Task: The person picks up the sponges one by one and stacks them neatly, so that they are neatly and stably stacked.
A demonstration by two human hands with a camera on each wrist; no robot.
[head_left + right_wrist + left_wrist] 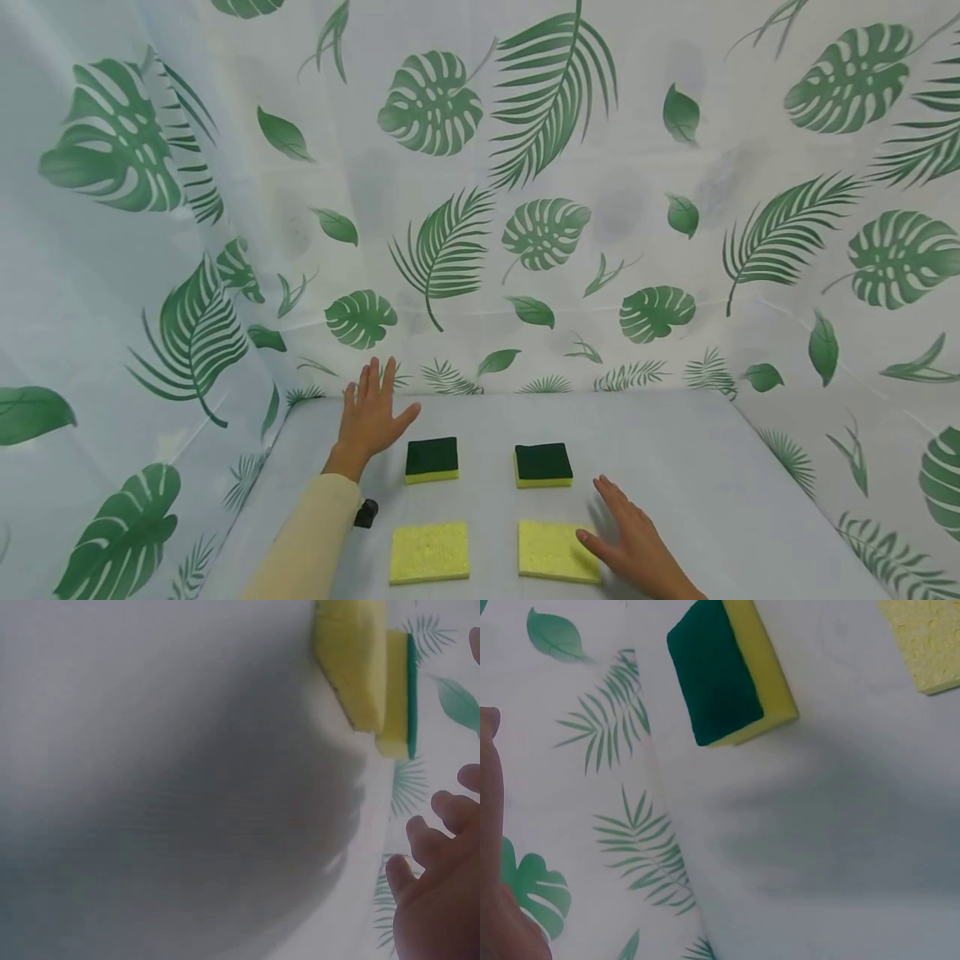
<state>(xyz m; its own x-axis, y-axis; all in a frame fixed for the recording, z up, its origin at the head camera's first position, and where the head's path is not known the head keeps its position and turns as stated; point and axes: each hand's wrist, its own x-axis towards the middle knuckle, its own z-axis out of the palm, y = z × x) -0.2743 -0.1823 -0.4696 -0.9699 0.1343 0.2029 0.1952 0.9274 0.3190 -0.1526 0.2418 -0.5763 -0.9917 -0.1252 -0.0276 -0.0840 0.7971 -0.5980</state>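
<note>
Four sponges would be a count, so by rows: in the head view, a left sponge (432, 458) and a right sponge (543, 463) lie at the back, dark green scouring side up over yellow. In front of them, a left sponge (429, 552) and a right sponge (555, 550) show yellow faces. My left hand (371, 421), fingers spread and holding nothing, hovers left of the back left sponge. My right hand (633, 537) is held with relaxed fingers, its thumb overlapping the front right sponge in the head view. The right wrist view shows that hand (442, 877) apart from the sponges.
A small black object (365, 513) lies beside the left sleeve. The white table (675, 442) meets a leaf-printed curtain (555, 350) at its back and sides.
</note>
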